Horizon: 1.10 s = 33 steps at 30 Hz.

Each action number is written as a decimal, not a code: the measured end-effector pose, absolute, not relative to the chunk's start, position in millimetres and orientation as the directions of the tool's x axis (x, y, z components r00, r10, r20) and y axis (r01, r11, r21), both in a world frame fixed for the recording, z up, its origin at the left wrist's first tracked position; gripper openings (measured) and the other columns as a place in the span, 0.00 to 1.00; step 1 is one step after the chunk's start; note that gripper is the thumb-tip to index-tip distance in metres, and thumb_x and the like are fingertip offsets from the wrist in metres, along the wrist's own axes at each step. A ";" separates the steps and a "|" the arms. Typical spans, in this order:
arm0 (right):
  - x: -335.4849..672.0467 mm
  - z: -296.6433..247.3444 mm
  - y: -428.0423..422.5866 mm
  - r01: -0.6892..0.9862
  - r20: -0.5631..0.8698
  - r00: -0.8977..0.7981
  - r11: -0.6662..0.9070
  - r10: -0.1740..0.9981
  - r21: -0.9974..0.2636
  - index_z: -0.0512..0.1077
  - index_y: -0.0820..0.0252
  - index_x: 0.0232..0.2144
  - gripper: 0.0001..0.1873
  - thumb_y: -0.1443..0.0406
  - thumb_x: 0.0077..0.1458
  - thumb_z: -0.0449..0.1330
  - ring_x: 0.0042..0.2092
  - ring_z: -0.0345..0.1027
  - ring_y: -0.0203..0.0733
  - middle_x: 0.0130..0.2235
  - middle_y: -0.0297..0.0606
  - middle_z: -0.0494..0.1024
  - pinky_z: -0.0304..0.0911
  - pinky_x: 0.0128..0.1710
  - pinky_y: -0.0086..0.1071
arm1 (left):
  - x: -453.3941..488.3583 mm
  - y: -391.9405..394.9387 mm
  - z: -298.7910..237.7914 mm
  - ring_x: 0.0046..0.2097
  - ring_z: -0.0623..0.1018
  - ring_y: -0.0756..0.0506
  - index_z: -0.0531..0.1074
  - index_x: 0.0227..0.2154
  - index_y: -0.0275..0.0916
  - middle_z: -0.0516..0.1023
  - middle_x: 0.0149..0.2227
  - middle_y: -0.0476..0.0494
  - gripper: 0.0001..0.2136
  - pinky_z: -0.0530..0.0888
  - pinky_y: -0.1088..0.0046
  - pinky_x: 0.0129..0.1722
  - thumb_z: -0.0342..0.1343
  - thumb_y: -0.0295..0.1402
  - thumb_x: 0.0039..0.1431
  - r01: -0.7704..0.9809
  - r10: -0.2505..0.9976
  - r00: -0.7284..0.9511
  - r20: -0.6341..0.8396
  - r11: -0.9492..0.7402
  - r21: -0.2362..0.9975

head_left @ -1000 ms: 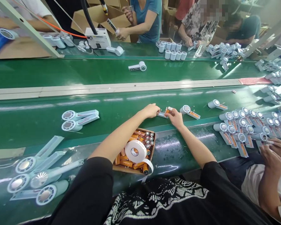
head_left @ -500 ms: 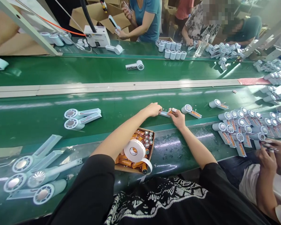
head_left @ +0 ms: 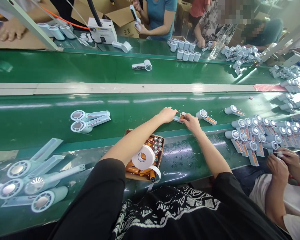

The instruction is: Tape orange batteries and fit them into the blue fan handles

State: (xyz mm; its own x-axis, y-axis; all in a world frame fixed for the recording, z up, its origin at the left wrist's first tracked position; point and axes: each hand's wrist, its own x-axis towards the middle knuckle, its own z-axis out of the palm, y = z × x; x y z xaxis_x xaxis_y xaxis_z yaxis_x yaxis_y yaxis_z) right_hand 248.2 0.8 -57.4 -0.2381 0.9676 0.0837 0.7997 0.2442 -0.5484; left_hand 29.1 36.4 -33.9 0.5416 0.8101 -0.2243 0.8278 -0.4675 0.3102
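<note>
My left hand [head_left: 168,115] is closed over a pale blue handheld fan [head_left: 177,119], hiding its round head. Only part of the open handle shows, pointing toward my right hand. Pinched in my right hand [head_left: 191,121] is an orange battery [head_left: 182,116], held at the handle's end; I cannot tell whether it sits inside. Just right of it lies another fan [head_left: 202,114] with an orange battery in its handle. Below my left forearm stands a cardboard box [head_left: 161,156] of orange batteries, with a roll of white tape [head_left: 150,156] on top.
Two fans [head_left: 81,126] lie left on the green belt [head_left: 130,116], and several more [head_left: 20,168] at the near left. Many battery-fitted fans crowd the right, beside a co-worker's hands [head_left: 280,163]. A pale divider [head_left: 115,88] separates a second belt. Other people work beyond it.
The view has shifted slightly. My left hand's fingers reach a little further right over the fan, while my right hand stays at the handle with the battery.
</note>
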 end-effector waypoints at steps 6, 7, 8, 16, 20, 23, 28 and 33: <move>243.9 -38.7 14.2 0.843 -0.086 -0.507 0.473 0.858 -0.256 0.80 0.49 0.51 0.13 0.61 0.65 0.65 0.43 0.82 0.51 0.44 0.38 0.88 0.67 0.39 0.33 | 35.4 30.9 -27.8 0.56 0.80 0.36 0.68 0.61 0.30 0.80 0.54 0.26 0.18 0.73 0.62 0.58 0.42 0.28 0.74 0.856 0.856 0.476 -0.203 -0.398 0.330; 241.1 -38.0 15.8 0.832 -0.111 -0.540 0.508 0.835 -0.222 0.80 0.48 0.52 0.14 0.61 0.66 0.64 0.44 0.82 0.51 0.46 0.39 0.87 0.67 0.40 0.33 | 35.9 30.2 -27.0 0.56 0.80 0.36 0.68 0.61 0.31 0.80 0.54 0.26 0.18 0.73 0.62 0.57 0.42 0.28 0.74 0.861 0.862 0.464 -0.207 -0.383 0.335; 237.5 -37.9 17.3 0.820 -0.132 -0.565 0.537 0.814 -0.196 0.80 0.47 0.54 0.15 0.60 0.66 0.65 0.45 0.82 0.51 0.48 0.40 0.87 0.68 0.40 0.33 | 36.6 30.0 -26.2 0.55 0.80 0.36 0.68 0.60 0.31 0.80 0.54 0.27 0.18 0.73 0.63 0.57 0.43 0.28 0.74 0.865 0.866 0.454 -0.212 -0.370 0.339; 220.8 -31.2 42.2 0.809 -0.148 -0.580 0.545 0.801 -0.220 0.84 0.55 0.41 0.13 0.54 0.58 0.72 0.46 0.82 0.53 0.40 0.45 0.87 0.71 0.49 0.38 | 40.5 25.9 10.6 0.58 0.79 0.38 0.70 0.57 0.34 0.80 0.56 0.31 0.14 0.74 0.64 0.58 0.49 0.29 0.72 0.868 0.878 0.421 -0.227 -0.318 0.381; 246.0 -22.4 34.9 0.807 -0.048 -0.548 0.512 0.835 -0.296 0.85 0.54 0.40 0.07 0.61 0.62 0.68 0.51 0.82 0.52 0.48 0.44 0.88 0.72 0.56 0.39 | -15.4 -51.9 36.2 0.67 0.70 0.37 0.69 0.61 0.38 0.76 0.64 0.36 0.19 0.70 0.58 0.66 0.51 0.41 0.74 0.801 0.912 0.410 0.027 -0.374 0.468; 268.2 -22.1 8.6 0.815 0.106 -0.428 0.434 0.897 -0.384 0.84 0.55 0.46 0.12 0.64 0.66 0.62 0.59 0.79 0.54 0.55 0.46 0.85 0.70 0.63 0.46 | -77.7 -149.1 31.1 0.56 0.79 0.39 0.78 0.48 0.47 0.84 0.51 0.44 0.13 0.75 0.57 0.60 0.50 0.43 0.74 0.758 0.908 0.384 0.169 -0.414 0.504; 268.6 -21.0 -60.6 0.653 0.338 0.041 0.230 0.940 -0.721 0.82 0.58 0.49 0.19 0.55 0.68 0.57 0.53 0.80 0.53 0.52 0.48 0.86 0.74 0.56 0.46 | -132.0 -256.9 -8.3 0.58 0.80 0.34 0.80 0.51 0.48 0.82 0.57 0.40 0.13 0.76 0.50 0.62 0.57 0.42 0.69 0.813 0.889 0.412 0.202 -0.458 0.360; 217.6 -18.0 -139.3 0.422 0.123 -0.061 0.137 0.991 -0.896 0.81 0.56 0.48 0.22 0.48 0.63 0.61 0.38 0.80 0.47 0.41 0.43 0.88 0.76 0.41 0.39 | -126.6 -258.7 -22.7 0.63 0.76 0.30 0.79 0.56 0.45 0.77 0.62 0.34 0.18 0.78 0.48 0.62 0.60 0.42 0.65 0.834 0.879 0.451 0.153 -0.477 0.277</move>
